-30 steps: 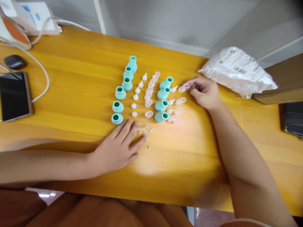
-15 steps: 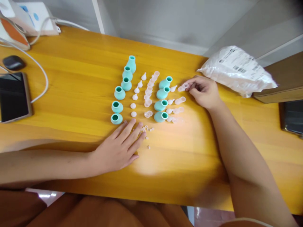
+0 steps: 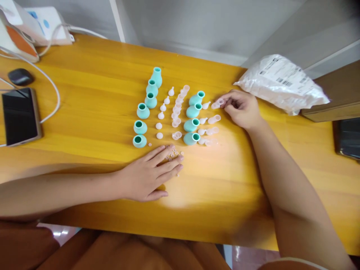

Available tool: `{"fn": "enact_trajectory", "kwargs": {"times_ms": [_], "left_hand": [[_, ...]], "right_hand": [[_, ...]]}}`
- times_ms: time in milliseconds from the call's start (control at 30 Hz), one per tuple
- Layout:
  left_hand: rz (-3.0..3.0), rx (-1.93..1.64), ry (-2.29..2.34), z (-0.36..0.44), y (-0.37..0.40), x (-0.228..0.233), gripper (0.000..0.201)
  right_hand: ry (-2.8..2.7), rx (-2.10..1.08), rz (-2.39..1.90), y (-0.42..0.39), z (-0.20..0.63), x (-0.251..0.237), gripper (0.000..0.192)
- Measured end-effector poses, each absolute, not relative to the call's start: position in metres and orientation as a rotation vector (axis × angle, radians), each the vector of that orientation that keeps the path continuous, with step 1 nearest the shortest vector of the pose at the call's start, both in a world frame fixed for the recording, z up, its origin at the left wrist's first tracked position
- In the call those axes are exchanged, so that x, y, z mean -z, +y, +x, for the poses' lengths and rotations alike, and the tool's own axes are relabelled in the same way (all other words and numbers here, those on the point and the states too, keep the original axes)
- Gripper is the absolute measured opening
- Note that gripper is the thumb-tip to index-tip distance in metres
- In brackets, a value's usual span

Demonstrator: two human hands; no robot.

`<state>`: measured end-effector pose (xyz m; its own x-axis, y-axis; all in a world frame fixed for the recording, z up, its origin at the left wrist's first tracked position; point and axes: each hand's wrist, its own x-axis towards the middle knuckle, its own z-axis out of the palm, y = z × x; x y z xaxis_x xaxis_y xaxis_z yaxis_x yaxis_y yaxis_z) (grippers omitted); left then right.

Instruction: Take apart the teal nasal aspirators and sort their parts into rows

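My left hand point(image 3: 152, 174) lies flat and open near the front of the wooden table, its spread fingers over a scatter of small pale rings point(image 3: 176, 152). One small ring point(image 3: 150, 144) sits apart, beside the nearest turquoise bulb. My right hand point(image 3: 241, 108) rests on the table with curled fingers, fingertips at the end of a clear plastic cup-shaped piece point(image 3: 217, 103). Turquoise hollow bulbs point(image 3: 140, 127) stand in a left column, and more turquoise bulbs point(image 3: 191, 125) lean in another. Between them run small white teardrop pieces point(image 3: 161, 115) and clear plastic cups point(image 3: 176, 112).
A white plastic mailer bag point(image 3: 281, 84) lies at the back right beside a brown cardboard box point(image 3: 334, 93). Further right is a dark glossy object point(image 3: 350, 138). On the left are a phone point(image 3: 20, 116), a black rounded case point(image 3: 21, 77) and white cables point(image 3: 54, 88).
My left hand has shifted right and slightly down, now covering some of the small rings. One ring beside the nearest left bulb has come into view. My right hand stays put.
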<state>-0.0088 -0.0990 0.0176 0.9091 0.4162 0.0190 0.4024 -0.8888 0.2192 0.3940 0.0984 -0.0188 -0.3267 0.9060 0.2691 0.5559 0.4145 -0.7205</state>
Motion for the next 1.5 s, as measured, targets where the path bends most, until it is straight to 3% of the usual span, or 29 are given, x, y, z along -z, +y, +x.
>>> {"fn": "enact_trajectory", "kwargs": {"times_ms": [600,867,1233,1500], "left_hand": [[2.884,-0.122,0.677,-0.011,-0.096,-0.018,0.069],[2.965,-0.036,0.656,-0.014,-0.098,-0.013,0.097],[2.826,-0.004,0.585,-0.015,-0.089,-0.009,0.113],[2.661,-0.259,0.6,-0.017,-0.081,-0.003,0.085]], "right_hand": [[-1.768,-0.754,-1.296,0.11,0.39,0.029,0.028],[-1.73,-0.709,-1.31,0.092,0.384,0.031,0.022],[-1.753,-0.72,-1.314,0.09,0.384,0.036,0.02],[-1.747,-0.743,-1.284,0.095,0.385,0.038,0.025]]}}
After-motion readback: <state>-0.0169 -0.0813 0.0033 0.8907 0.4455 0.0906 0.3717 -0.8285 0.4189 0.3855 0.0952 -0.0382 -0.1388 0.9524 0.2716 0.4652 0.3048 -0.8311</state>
